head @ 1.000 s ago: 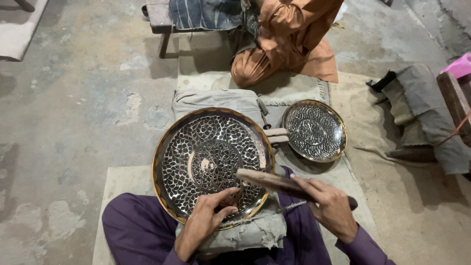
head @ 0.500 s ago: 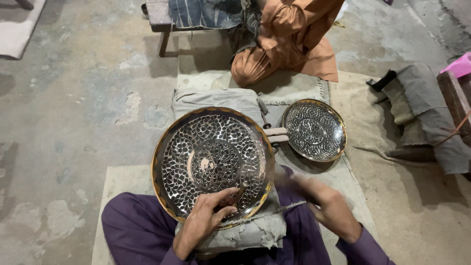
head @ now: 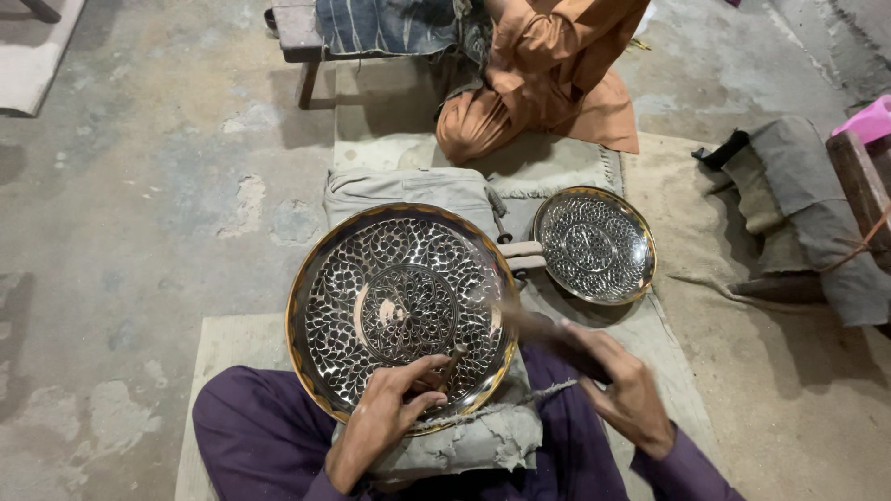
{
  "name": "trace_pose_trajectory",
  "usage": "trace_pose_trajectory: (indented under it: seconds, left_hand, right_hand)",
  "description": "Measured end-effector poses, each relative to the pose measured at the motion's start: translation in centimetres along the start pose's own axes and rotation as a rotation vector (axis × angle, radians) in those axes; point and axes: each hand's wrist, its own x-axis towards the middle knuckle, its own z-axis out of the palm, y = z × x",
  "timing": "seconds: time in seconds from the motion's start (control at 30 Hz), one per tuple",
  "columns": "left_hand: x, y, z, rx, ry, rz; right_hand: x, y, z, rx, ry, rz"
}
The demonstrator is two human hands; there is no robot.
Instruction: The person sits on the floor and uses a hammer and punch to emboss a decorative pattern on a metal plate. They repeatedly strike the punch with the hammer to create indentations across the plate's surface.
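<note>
A large round metal plate (head: 399,311) with a fine engraved pattern and a gold rim rests on a grey padded cushion (head: 464,441) on my lap. My left hand (head: 385,417) lies on the plate's near edge, pinching a thin metal punch (head: 452,362) upright against the surface. My right hand (head: 626,394) grips a dark wooden mallet (head: 548,334), blurred by motion, just right of the plate. A smaller engraved plate (head: 594,246) lies on the mat beyond.
Another person in orange clothes (head: 543,83) sits cross-legged across from me, by a low wooden bench (head: 306,28). Grey folded cloth (head: 798,199) and a wooden piece (head: 858,181) lie at the right. A beige mat (head: 705,306) covers the concrete floor.
My right hand has swung the mallet, which was level over the plate's near edge and is now blurred at the plate's right. My left hand keeps the punch in place.
</note>
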Motion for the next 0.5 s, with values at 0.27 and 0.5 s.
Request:
trace_pose_trajectory:
  seconds: [0.27,0.5]
  left_hand:
    - [0.2,-0.3,-0.1,0.049,-0.025,0.017]
    - [0.1,-0.2,-0.1,0.030,-0.035,-0.036]
  right_hand:
    - [0.0,-0.3,0.1,-0.057,-0.102,0.162]
    - [-0.4,1.1,0.8,-0.332,-0.125,0.042]
